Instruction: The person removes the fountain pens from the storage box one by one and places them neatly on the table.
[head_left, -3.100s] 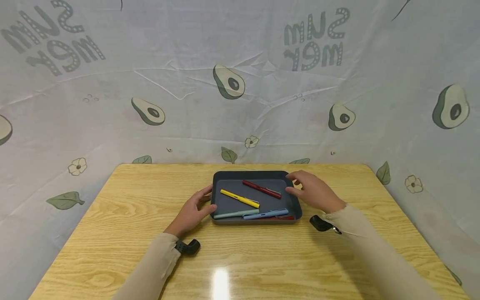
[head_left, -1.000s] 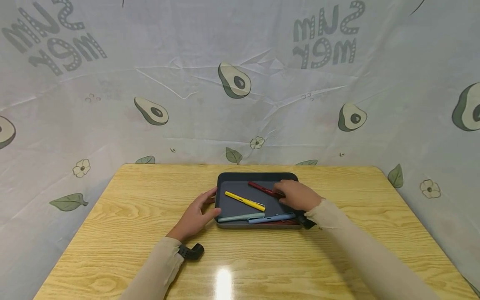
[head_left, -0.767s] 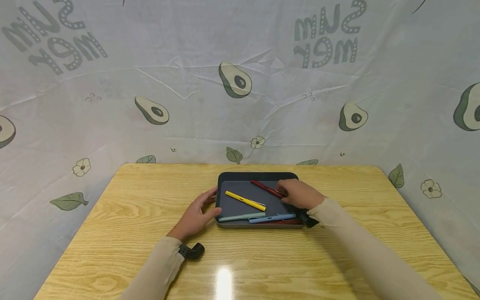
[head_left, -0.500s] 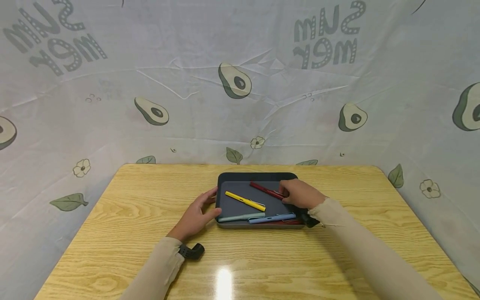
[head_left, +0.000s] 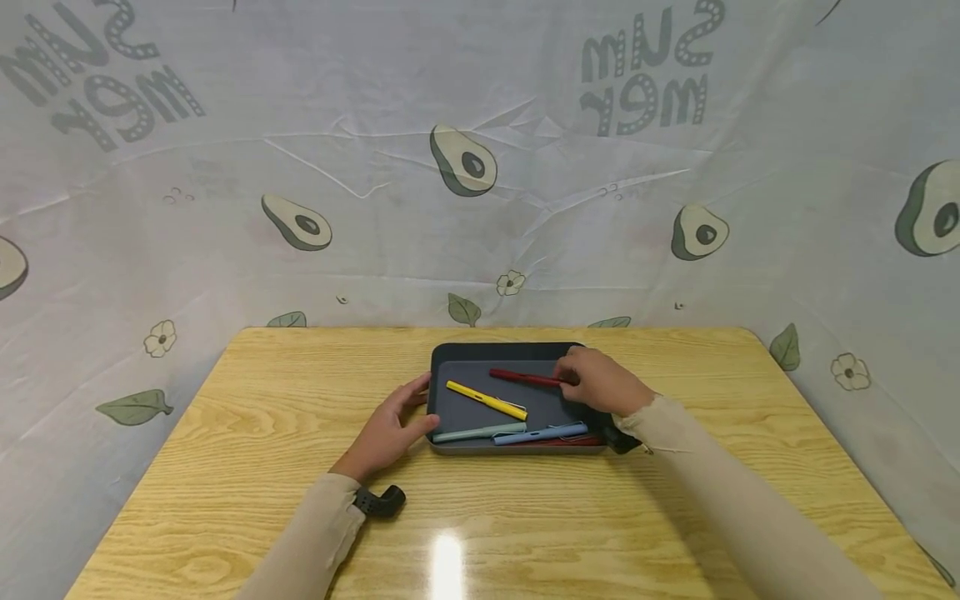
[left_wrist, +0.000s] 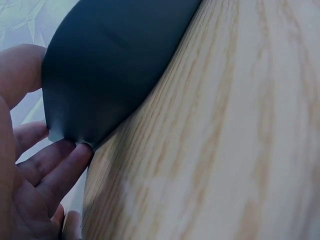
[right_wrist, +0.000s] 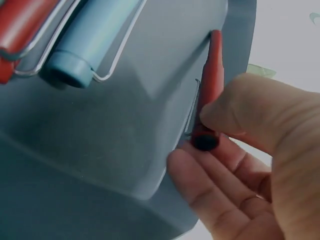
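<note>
In the head view a dark grey tray lies on the wooden table, several pens inside. My left hand holds the tray's left side, thumb at the rim and fingers along the outer wall; the left wrist view shows these fingers at the wall's lower edge. Over the tray's right part my right hand pinches a dark red pen at its clip end, between thumb and fingers in the right wrist view. A yellow pen lies alone, left of centre.
Along the tray's front wall lie a pale green pen, a light blue pen and another red pen, partly hidden. The wooden table extends around the tray. Behind it hangs a patterned cloth.
My right hand came in from the tray's right edge and took hold of the red pen, which has turned to lie more level. My left hand has stayed at the tray's side.
</note>
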